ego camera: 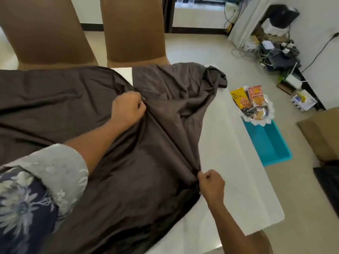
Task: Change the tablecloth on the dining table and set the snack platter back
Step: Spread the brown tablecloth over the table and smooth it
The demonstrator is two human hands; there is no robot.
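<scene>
A dark brown tablecloth [77, 99] lies rumpled over most of the white dining table [236, 176], whose right end is bare. My left hand [128, 107] grips a bunched fold of the cloth near the table's middle. Near the front, my right hand [211, 184] pinches the gathered edge of the cloth. A taut ridge of fabric runs between the two hands. The snack platter [255, 107], a clear scalloped dish with several snack packets, sits off the table to the right on a turquoise box [271, 143].
Two brown-covered chairs [132, 30] stand at the table's far side. Tangled cables, routers and boxes [275, 50] crowd the floor by the right wall. A tan cushion [322, 132] lies at the right edge. Pale tile floor shows beyond the table.
</scene>
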